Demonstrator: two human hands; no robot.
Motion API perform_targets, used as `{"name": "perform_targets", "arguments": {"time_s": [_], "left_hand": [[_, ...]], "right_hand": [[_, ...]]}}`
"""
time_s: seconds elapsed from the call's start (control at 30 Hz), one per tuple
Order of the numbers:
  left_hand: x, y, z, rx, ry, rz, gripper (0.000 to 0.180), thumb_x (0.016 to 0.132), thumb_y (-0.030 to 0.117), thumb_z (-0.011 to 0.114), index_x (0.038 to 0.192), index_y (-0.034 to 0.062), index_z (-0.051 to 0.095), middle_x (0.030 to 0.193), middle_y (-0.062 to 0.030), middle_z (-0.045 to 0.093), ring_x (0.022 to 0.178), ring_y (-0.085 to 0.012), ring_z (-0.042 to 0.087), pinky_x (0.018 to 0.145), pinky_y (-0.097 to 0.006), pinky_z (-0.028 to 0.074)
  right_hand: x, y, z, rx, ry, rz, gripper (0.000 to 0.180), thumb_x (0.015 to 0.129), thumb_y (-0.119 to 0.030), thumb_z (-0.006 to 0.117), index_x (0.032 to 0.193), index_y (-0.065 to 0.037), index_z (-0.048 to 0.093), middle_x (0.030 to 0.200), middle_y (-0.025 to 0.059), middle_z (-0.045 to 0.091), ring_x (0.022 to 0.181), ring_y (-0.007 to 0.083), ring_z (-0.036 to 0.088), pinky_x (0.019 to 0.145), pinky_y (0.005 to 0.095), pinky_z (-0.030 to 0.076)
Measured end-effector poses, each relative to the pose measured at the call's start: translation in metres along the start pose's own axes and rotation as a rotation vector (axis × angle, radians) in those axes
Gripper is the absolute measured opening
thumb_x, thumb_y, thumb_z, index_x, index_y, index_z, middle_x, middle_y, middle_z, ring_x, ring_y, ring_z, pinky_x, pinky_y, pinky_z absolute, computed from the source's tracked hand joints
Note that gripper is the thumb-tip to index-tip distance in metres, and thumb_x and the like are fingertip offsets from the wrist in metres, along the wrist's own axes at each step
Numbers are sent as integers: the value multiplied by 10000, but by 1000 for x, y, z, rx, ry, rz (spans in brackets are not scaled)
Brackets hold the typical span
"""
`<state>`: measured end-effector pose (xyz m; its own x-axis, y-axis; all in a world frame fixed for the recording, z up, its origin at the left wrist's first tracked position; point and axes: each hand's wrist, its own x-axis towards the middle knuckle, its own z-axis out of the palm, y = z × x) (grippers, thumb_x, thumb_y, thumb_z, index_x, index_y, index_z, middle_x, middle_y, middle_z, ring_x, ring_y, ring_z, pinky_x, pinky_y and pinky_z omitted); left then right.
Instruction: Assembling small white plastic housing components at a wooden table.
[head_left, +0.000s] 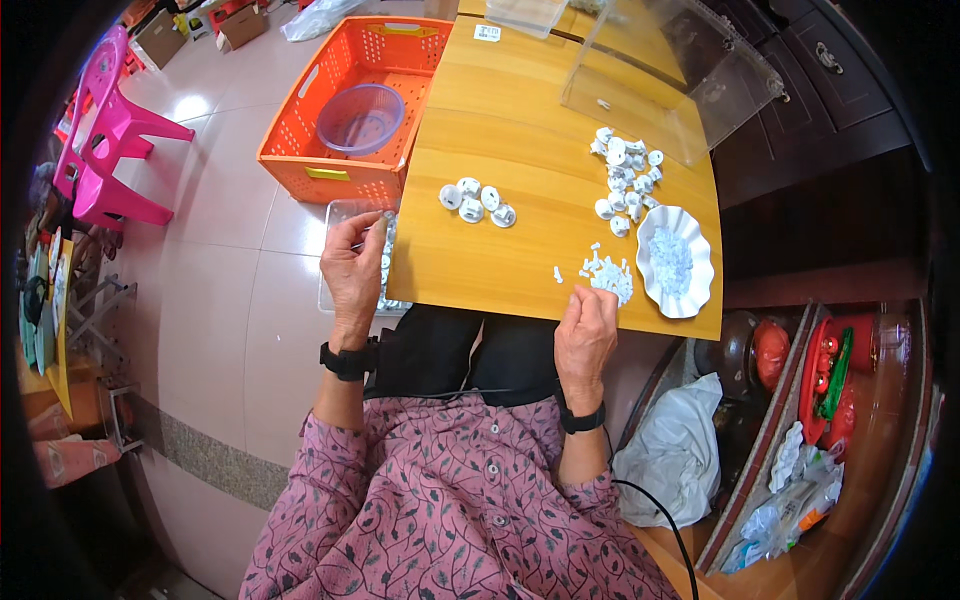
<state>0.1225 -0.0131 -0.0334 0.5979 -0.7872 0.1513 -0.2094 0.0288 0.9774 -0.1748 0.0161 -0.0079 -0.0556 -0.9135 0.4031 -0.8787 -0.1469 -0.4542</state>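
My left hand [352,275] is raised beyond the table's left edge, over a clear plastic bin [338,208] of small white parts. Its thumb and fingers are pinched around something too small to make out. At the table's near edge, my right hand [587,338] is closed, fingertips against a pile of tiny white plastic pegs [612,282]; whatever they pinch is hidden. Several round white plastic parts with slots [470,187] form a group left of centre. A bigger cluster of similar white parts [618,180] lies farther right. A scalloped white dish [685,307] contains pale, bluish small pieces.
An orange crate [290,160] with a purple mesh basket [360,118] stands left of the wooden table [500,100]. A transparent box [650,95] occupies the far right corner. Pink chairs [135,130] stand on the left. An open compartment with bags [670,450] is at right.
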Motion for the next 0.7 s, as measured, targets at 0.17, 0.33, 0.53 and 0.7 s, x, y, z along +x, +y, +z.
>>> {"name": "perform_targets", "arguments": {"time_s": [0.17,0.33,0.53,0.7], "left_hand": [[-17,30,20,50,-63,126,131,898,68,732,1010,-1,724,871,-48,634,731,-99,577,666,-253,497],[-44,64,42,172,-307,296,133,886,-3,693,1018,-9,702,921,-111,655,792,-202,660,710,-299,535],[-61,62,81,290,-671,626,233,801,-17,697,1029,30,706,971,-145,626,932,-328,613,810,-411,521],[-60,68,103,400,-797,714,264,750,46,693,1008,96,723,948,-113,589,912,-298,559,811,-385,494]], "right_hand": [[1,-5,0,-47,8,-53,205,899,-21,632,1095,-31,690,1009,133,584,951,337,615,826,436,504],[1,-11,1,-126,-26,-96,251,878,-12,639,1114,-63,708,972,109,563,928,305,589,823,432,476],[1,-10,1,-145,-26,-121,254,870,-15,641,1107,-69,717,966,99,559,924,293,582,829,430,469],[0,-10,2,-136,-17,-118,244,871,-19,646,1100,-63,717,967,98,563,928,291,583,833,429,472]]}}
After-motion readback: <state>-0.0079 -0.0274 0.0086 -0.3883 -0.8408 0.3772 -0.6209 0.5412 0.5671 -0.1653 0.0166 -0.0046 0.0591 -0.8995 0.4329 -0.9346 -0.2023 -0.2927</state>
